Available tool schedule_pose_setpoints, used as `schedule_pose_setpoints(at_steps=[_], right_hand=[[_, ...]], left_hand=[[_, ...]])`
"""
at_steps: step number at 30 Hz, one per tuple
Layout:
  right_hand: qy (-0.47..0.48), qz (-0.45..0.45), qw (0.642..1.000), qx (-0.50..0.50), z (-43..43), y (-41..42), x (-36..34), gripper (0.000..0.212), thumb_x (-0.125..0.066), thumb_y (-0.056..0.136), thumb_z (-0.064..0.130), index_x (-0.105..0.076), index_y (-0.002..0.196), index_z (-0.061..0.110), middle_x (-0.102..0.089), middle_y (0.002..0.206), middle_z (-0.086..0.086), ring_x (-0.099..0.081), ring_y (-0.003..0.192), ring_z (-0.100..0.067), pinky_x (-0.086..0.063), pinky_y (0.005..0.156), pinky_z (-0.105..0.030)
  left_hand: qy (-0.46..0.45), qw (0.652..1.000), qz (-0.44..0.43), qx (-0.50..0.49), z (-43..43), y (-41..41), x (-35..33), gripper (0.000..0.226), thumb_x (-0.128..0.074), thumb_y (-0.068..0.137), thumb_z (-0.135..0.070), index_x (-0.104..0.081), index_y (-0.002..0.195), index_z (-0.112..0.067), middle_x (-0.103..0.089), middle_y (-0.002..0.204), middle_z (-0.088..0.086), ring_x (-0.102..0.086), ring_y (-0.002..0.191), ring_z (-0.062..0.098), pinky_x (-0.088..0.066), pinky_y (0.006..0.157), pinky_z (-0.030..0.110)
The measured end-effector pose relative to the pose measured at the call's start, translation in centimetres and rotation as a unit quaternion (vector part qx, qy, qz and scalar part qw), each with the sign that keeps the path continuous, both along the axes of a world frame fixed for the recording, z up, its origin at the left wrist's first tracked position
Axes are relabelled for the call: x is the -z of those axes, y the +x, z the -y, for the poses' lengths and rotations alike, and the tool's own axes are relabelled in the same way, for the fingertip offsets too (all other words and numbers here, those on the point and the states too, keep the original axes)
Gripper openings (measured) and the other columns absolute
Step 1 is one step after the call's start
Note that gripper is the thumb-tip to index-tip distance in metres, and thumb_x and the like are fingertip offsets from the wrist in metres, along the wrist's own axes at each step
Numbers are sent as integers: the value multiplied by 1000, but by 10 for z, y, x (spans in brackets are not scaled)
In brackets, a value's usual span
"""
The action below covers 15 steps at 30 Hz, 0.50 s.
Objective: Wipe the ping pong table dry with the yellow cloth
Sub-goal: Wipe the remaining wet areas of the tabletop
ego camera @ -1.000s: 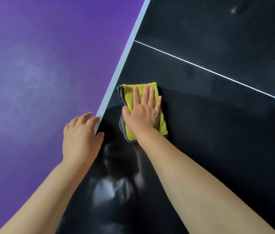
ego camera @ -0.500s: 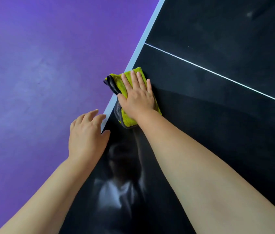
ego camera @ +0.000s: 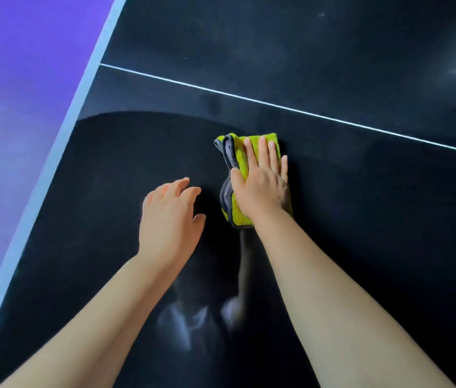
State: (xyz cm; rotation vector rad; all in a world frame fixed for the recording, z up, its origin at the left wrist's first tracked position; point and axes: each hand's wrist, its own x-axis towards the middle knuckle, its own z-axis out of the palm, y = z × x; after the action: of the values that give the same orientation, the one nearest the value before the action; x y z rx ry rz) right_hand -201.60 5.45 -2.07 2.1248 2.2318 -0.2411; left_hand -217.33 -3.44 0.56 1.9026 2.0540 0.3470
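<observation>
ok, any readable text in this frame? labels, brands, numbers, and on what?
None that can be read.
The yellow cloth shows no tag or print on its visible side.
The black table carries only a plain white line, no logo or number.
The purple floor is unmarked.

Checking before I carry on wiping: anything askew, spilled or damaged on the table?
Nothing stands out. The right hand presses the folded yellow cloth flat on the ping pong table; the left hand is open beside it.
</observation>
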Motion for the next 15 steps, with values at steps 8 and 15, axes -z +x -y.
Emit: schedule_pose_setpoints(at_steps=[8,15], right_hand=[[1,16,989,150,-2,170,-4,64,-27,101,46,-3,157,26,6,165,0,9,151,-16,9,122,-42],[-21,25,969,245,-13,206,-6,64,-27,101,42,-1,157,27,5,165,-2,9,151,-18,9,121,-43]], left_hand=[[13,996,21,88,-35,120,4,46,-75,71,-20,-66,116,-16,-58,129,7,-55,115,29,-39,98,44],[9,997,21,73,-43,118,9,46,-77,70,-19,-66,115,-15,-58,129,9,-54,115,30,-40,98,45]])
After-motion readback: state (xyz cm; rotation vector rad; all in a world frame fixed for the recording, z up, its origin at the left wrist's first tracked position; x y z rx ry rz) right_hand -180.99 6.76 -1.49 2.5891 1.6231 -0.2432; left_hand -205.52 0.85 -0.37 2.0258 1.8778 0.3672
